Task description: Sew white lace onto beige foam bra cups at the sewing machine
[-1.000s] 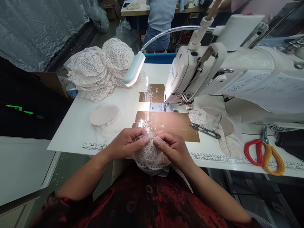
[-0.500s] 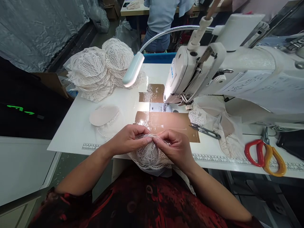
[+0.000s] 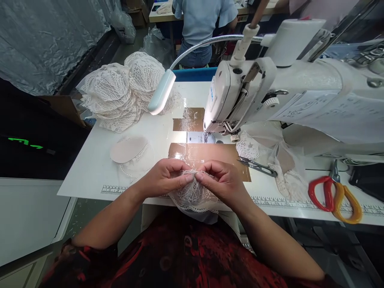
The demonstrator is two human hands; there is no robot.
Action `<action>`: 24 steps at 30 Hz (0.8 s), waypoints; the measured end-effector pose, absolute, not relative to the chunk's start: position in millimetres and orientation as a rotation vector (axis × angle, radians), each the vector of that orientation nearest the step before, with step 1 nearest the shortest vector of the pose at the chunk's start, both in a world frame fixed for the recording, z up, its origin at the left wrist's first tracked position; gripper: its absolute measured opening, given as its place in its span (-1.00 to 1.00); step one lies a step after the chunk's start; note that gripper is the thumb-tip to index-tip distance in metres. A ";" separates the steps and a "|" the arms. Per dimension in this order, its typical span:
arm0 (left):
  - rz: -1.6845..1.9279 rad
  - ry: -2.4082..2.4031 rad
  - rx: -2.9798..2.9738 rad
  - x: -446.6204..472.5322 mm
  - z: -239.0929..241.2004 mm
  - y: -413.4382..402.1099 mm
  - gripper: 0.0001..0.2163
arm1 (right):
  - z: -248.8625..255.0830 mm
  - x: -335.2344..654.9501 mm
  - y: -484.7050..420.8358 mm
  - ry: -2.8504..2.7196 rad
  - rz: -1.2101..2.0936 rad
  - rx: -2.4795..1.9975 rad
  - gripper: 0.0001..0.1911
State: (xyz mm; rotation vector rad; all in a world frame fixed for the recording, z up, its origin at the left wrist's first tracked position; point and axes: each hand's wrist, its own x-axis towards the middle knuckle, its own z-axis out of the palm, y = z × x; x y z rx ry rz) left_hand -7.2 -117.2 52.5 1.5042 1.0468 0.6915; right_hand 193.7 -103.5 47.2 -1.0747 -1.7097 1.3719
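Observation:
A white lace bra cup (image 3: 192, 194) hangs over the table's front edge, its scalloped trim at the bottom. My left hand (image 3: 168, 176) pinches its upper edge between thumb and forefinger. Close beside it, my right hand (image 3: 220, 180) pinches the same edge, with the two thumb tips almost touching. The fingers hide part of the lace. Behind my hands stands a white sewing machine (image 3: 228, 96), its needle area lit above the metal plate (image 3: 195, 137). Brown tape (image 3: 210, 154) covers the tabletop between the machine and my hands.
Stacked lace pieces (image 3: 111, 92) lie at the back left, with a beige oval pad (image 3: 127, 150) nearer. On the right are thread snips (image 3: 258, 166), lace fabric (image 3: 283, 164) and red-and-yellow scissors (image 3: 336, 194). A lamp (image 3: 162, 92) arches overhead. Another person (image 3: 199, 28) is beyond the table.
Both hands keep pinching the lace edge; the fingers have shifted slightly and the cup's lower trim hangs a little differently. The whole view has moved slightly.

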 end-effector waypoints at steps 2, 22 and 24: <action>0.733 1.022 1.493 -4.0 47.7 -116.5 -0.75 | 45.8 193.8 -101.1 -1.690 1.420 -1.057 -0.82; 0.709 1.892 2.544 0.0 46.5 -54.8 -0.75 | 36.5 247.5 -61.6 -1.779 1.230 -1.339 -0.79; 0.282 1.791 2.705 34.4 26.9 -48.0 -0.78 | 37.5 241.6 -52.6 -1.952 1.122 -1.380 -0.78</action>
